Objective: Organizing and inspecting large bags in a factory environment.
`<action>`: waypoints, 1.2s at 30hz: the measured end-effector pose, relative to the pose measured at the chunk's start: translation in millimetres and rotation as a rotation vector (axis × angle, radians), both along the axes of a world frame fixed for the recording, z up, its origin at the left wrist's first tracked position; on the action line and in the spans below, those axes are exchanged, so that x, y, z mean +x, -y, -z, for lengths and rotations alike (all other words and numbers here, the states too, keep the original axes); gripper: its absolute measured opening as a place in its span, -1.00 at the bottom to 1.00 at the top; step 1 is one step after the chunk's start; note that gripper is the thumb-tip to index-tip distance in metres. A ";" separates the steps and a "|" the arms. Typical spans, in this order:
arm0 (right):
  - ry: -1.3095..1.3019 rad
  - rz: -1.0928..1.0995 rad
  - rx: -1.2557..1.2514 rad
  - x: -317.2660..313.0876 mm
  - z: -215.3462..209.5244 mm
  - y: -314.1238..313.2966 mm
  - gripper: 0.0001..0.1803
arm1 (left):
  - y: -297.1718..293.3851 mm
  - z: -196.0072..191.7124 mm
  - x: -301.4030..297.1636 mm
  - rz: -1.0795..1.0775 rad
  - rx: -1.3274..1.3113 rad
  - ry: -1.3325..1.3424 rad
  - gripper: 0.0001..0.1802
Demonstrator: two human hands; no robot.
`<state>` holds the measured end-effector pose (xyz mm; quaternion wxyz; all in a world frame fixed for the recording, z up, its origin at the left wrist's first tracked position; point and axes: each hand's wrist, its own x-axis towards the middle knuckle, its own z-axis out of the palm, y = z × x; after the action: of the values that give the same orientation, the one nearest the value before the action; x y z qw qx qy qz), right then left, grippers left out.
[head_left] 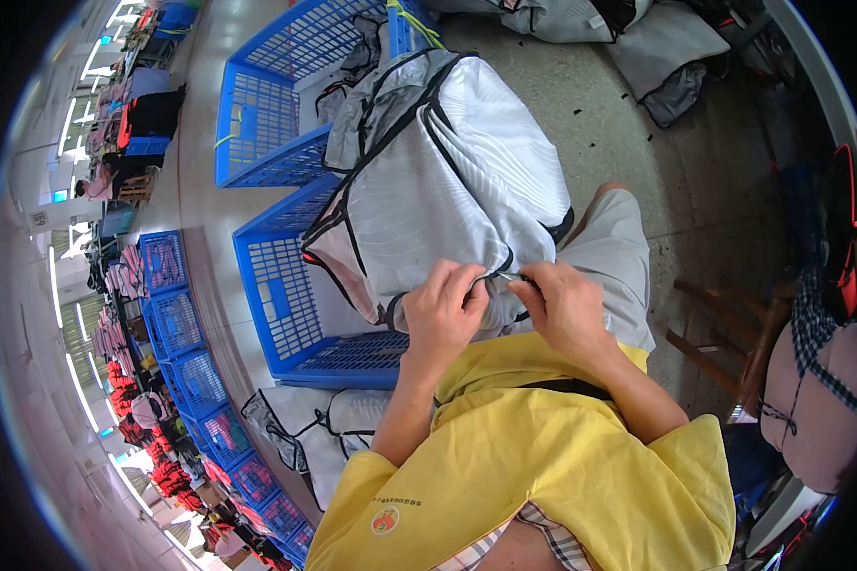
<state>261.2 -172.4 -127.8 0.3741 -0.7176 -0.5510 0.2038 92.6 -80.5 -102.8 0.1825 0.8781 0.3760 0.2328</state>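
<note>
A large, silvery-white sewn fabric piece with black edge binding (pixel 448 181) lies across my lap and spreads over the blue crates in front of me. It looks bag-like, with folds and a grey section at its far end. My left hand (pixel 445 309) pinches its near edge, fingers curled and thumb pressed in. Close beside it on the right, my right hand (pixel 568 309) grips the same black-bound edge between thumb and fingers. A short stretch of the edge runs between the two hands. Whether anything small sits under my fingertips cannot be made out.
One blue plastic crate (pixel 274 303) stands under the fabric, another blue crate (pixel 243 119) beyond it. More white bound pieces (pixel 352 411) lie at the near left. Grey fabric pieces (pixel 671 48) rest on the floor, far right. A wooden stool (pixel 724 333) stands right.
</note>
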 end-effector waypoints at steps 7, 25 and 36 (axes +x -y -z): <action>0.076 -0.023 0.078 -5.7 -1.6 -3.5 -0.77 | -1.3 -1.5 -0.8 0.001 -0.017 -0.031 -0.77; -1.002 0.084 -0.176 7.5 25.7 -13.2 -0.59 | -3.0 -7.2 0.4 -0.053 -0.055 0.087 -0.80; -1.418 0.157 -0.279 -8.6 4.4 -54.8 -0.55 | -1.9 -5.9 -17.1 -0.065 0.315 -0.106 -0.66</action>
<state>252.6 -117.6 -132.3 0.5599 -0.4915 -0.0918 0.6607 75.5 -78.5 -96.9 0.0150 0.8944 0.3721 0.2477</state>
